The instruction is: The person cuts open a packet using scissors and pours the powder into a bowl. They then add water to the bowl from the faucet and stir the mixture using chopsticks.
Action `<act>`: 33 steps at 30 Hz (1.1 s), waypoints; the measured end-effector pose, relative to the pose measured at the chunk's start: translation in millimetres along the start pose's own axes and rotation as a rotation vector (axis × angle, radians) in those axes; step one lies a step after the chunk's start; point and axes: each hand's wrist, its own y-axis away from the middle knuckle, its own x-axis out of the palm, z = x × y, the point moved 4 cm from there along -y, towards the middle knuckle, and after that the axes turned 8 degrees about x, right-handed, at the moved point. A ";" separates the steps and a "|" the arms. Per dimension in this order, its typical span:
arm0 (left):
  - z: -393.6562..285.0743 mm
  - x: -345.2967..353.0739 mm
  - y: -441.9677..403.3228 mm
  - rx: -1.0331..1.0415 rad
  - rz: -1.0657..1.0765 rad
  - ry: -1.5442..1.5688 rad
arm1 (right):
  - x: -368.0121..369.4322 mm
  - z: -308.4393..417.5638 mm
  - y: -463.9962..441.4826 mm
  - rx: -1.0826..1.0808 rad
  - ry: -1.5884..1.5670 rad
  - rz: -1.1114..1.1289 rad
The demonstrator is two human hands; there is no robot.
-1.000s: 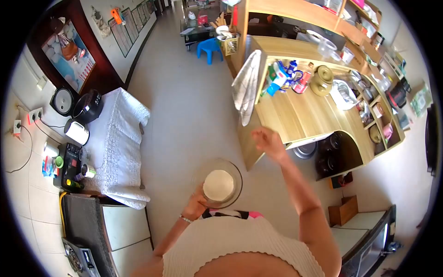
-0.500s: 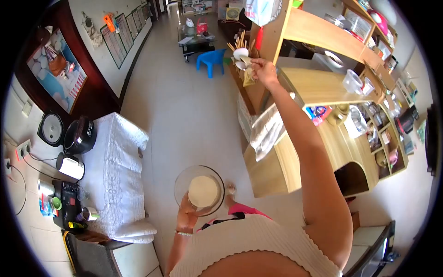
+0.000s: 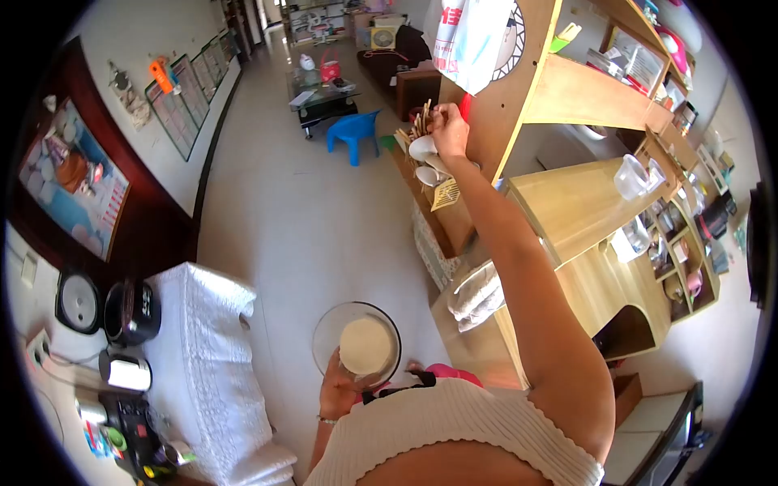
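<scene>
A clear glass bowl (image 3: 397,336) with a pale cream-coloured mass (image 3: 365,346) in it rests in my left hand (image 3: 337,390). That hand is closed on the bowl's near side, its fingers partly under the glass. Far out in front, my right hand (image 3: 450,132) is pinched at the upper ends of several wooden chopsticks (image 3: 421,121), which stand in a bunch at the cabinet's side. The exact grip is partly hidden. Just below it are a white ladle (image 3: 423,147) and a yellow perforated utensil (image 3: 445,194).
On the right rises a wooden cabinet (image 3: 539,89) with a hanging plastic bag (image 3: 462,40) and a cloth (image 3: 476,297). At left, a table with a white cover (image 3: 219,364) stands near a black cooker (image 3: 134,312). A blue stool (image 3: 354,136) is further ahead.
My right hand has moved left, from above the yellow utensil to the chopsticks. The view has turned and come nearer the utensils. My left hand still holds the bowl.
</scene>
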 end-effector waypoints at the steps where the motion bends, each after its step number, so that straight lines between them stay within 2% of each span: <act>1: -5.6 -5.0 -10.4 -0.028 0.024 -0.013 | -1.5 3.7 0.9 0.030 -0.062 -0.006; 2: -11.6 -11.4 -22.7 -0.059 0.049 -0.028 | 3.3 3.1 -6.5 -0.186 0.047 -0.096; 3: -20.1 -16.8 -32.7 -0.090 0.075 -0.042 | 7.9 -10.0 -12.9 -0.113 0.017 -0.013; 5: -41.0 -23.4 -49.6 -0.127 0.088 -0.105 | 10.1 7.4 -11.3 0.020 -0.050 0.154; 6: -52.4 -28.4 -58.5 -0.145 0.094 -0.138 | 12.4 7.3 -14.0 0.058 0.022 0.198; 9: -81.3 -50.0 -87.0 -0.206 0.095 -0.209 | 15.6 -0.5 -22.4 -0.116 0.209 0.127; 12: -100.2 -61.7 -117.0 -0.251 0.172 -0.229 | 16.1 7.4 -11.8 -0.083 0.058 0.153; 15: -108.8 -72.6 -142.6 -0.323 0.202 -0.217 | 17.3 4.9 -18.9 0.121 0.072 0.339; 16: -110.2 -72.8 -148.7 -0.344 0.229 -0.219 | 17.7 6.8 -19.7 0.117 0.143 0.405; 19: -114.4 -73.9 -163.2 -0.380 0.288 -0.223 | 18.8 12.4 -19.5 0.078 0.227 0.396; 20: -113.9 -74.9 -166.0 -0.381 0.296 -0.220 | 18.6 15.0 -17.1 0.004 0.229 0.337; 23: -112.9 -70.2 -170.4 -0.408 0.315 -0.204 | 13.8 19.5 -6.8 0.047 0.191 0.189; 27: -114.7 -66.6 -174.0 -0.449 0.329 -0.235 | 1.4 52.9 9.2 -0.359 0.320 -0.114; 31: -109.9 -72.9 -185.5 -0.502 0.330 -0.225 | -27.5 168.7 79.1 -0.678 0.471 -0.307; 33: -103.3 -75.8 -190.9 -0.515 0.377 -0.252 | -59.6 205.4 118.2 -0.937 0.458 -0.400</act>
